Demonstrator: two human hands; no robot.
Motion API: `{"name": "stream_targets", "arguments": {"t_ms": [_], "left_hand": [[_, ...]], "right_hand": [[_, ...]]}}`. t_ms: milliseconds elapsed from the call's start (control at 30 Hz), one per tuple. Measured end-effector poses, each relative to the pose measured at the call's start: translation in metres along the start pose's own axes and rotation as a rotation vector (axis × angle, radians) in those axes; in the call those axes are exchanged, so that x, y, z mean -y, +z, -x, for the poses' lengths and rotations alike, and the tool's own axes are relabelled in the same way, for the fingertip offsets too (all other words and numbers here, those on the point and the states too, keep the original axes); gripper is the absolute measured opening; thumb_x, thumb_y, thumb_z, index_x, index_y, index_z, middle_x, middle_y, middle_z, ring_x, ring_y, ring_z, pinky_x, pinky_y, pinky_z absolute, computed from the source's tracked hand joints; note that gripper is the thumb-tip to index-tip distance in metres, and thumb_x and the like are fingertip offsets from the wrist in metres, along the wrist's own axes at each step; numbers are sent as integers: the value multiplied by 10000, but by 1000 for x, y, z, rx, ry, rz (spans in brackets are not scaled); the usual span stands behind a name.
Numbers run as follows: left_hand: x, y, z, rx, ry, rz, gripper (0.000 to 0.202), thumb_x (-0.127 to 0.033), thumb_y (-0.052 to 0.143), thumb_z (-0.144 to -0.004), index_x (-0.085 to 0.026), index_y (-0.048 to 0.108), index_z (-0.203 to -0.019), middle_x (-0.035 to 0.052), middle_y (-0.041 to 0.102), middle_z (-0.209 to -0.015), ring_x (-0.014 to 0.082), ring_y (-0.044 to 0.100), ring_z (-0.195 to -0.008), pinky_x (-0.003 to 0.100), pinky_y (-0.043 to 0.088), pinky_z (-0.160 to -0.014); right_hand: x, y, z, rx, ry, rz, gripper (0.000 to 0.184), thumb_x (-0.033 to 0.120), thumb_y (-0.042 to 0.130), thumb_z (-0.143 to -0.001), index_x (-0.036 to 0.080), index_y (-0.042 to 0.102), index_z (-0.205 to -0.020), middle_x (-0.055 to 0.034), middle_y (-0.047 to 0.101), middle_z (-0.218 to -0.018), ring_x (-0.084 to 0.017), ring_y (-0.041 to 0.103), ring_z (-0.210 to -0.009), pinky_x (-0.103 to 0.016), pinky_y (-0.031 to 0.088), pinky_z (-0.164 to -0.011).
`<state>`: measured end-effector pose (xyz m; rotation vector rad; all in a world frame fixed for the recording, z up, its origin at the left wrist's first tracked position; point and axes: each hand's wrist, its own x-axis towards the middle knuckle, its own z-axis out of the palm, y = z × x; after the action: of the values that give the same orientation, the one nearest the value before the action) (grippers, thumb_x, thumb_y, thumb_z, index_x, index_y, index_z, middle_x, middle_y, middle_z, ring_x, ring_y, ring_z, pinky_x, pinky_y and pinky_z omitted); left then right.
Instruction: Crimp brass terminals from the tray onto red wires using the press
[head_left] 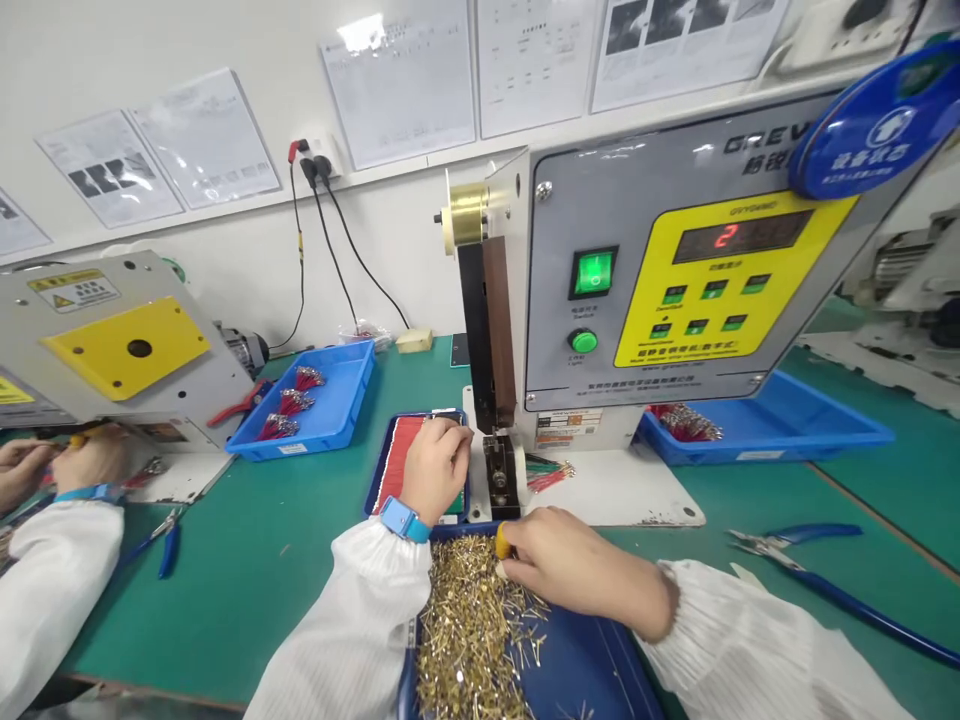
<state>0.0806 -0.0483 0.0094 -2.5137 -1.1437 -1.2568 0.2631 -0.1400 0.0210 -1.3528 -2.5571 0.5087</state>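
Observation:
My left hand [437, 465] is over a dark blue tray of red wires [400, 455], just left of the crimping machine's die [499, 478]. Its fingers are bent together, and whatever they pinch is hidden. My right hand [559, 558] reaches in from the right above a blue tray [592, 660] heaped with small brass-coloured terminals [469, 625]. A yellow finger cot [504, 541] covers one of its fingertips. Thumb and finger are closed at the edge of the heap; anything between them is too small to make out. Red and green wires with metal ends [551, 473] lie behind the die.
The crimping machine's panel [585, 240] rises ahead. Blue-handled pliers [817, 570] lie at right, near a blue bin [795, 425] with wire bundles. Another blue bin [330, 400] stands left. A co-worker's hands [90, 462] are at the neighbouring machine [150, 320], beside cutters [169, 545].

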Motion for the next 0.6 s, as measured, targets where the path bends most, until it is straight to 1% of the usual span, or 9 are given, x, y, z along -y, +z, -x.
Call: {"name": "stream_targets", "arguments": {"t_ms": [200, 367, 500, 600], "left_hand": [[-1, 0, 1, 2, -12, 6, 152, -146, 474, -922, -178, 621, -907, 57, 594, -862, 186, 561, -867, 320, 474, -765], [-2, -2, 2, 4, -18, -25, 166, -137, 467, -916, -184, 626, -913, 62, 597, -869, 189, 569, -857, 320, 481, -747], [-1, -2, 4, -7, -35, -15, 172, -124, 454, -916, -190, 613, -906, 58, 589, -855, 188, 572, -831, 314, 487, -722], [-2, -3, 4, -28, -42, -9, 167, -133, 452, -920, -197, 604, -897, 55, 587, -851, 188, 573, -819, 311, 489, -711]], "right_hand": [[1, -2, 0, -6, 21, -29, 194, 206, 630, -799, 151, 529, -644, 34, 475, -530, -83, 335, -490, -231, 161, -504], [3, -2, 2, -11, 60, -69, 154, 196, 619, -776, 156, 529, -658, 27, 502, -555, -88, 398, -511, -219, 190, -500], [5, 0, -2, 22, 104, -87, 145, 187, 613, -760, 162, 526, -647, 29, 500, -543, -88, 392, -490, -221, 177, -479], [10, -6, -3, 34, 99, -81, 171, 179, 593, -781, 160, 522, -626, 25, 490, -532, -92, 404, -483, -223, 199, -475]]}}
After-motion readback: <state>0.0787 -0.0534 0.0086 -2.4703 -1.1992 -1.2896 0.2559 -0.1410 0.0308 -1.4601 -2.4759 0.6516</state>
